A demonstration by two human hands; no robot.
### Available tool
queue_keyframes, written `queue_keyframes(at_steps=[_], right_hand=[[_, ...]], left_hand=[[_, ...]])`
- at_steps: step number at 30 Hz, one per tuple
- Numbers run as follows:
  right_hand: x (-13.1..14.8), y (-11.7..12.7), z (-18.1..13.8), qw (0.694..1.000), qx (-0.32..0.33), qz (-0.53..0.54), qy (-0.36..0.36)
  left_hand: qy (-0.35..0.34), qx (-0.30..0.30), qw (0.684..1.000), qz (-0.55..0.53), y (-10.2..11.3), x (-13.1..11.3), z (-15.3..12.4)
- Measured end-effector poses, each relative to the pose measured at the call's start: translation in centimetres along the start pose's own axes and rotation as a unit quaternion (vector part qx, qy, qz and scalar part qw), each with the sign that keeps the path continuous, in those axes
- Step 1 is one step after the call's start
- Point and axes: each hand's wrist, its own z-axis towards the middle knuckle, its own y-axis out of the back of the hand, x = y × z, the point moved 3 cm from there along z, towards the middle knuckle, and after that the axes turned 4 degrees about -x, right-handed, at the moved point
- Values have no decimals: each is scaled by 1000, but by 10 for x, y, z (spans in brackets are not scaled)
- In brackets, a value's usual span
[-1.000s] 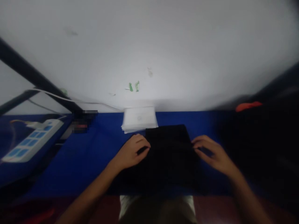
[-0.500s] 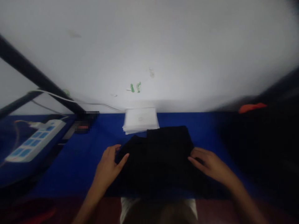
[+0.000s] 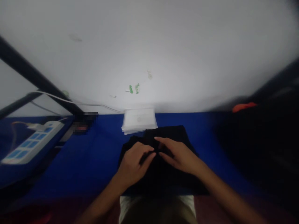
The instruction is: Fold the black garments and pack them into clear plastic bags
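Observation:
A folded black cloth [image 3: 173, 180] lies spread in front of me on the blue tabletop [image 3: 93, 158]. It looks like a garment, but its dark folds hide the kind. Over its middle, my left hand [image 3: 136, 160] has thumb and index fingertips drawn together, pinching the cloth. My right hand [image 3: 179, 154] rests on the same spot from the other side, its index finger and thumb apart. The fingertips of both hands nearly meet. Its other fingers are partly hidden.
Behind the cloth, a stack of white papers [image 3: 139, 119] lies against the white wall [image 3: 187, 62]. On the left are a power strip [image 3: 32, 143], a white cable [image 3: 77, 102] and a dark metal frame [image 3: 30, 71]. Something orange [image 3: 244, 107] sits at right amid dark material.
Both hands have moved inward from the cloth's left and right edges to its middle, where their fingertips come close together. The cloth stays roughly in place.

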Motion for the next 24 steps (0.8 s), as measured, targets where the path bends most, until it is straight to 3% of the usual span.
queue_keyframes(at_steps=[3,6,10,13,18,21,24], right_hand=[[1,-4,5,999,7,14,40],[-11,8,-5,997,-57,47,38],[-41,34,-41,984,-163,65,-17],[-65,45,-75,973,-204,59,-85],[-94,38,-114,961,-194,44,-191],[-101,30,-116,966,-163,-8,-200],[-95,35,-106,961,-194,-80,-183]], left_hand=[[-53,18,998,-40,-16,-16,6],[-33,32,997,-67,-20,-16,7],[111,44,991,-58,-22,8,5],[223,108,968,-34,-35,27,3],[271,212,937,-57,-63,31,-4],[266,229,935,-45,-75,25,-6],[250,221,941,-57,-81,15,-4]])
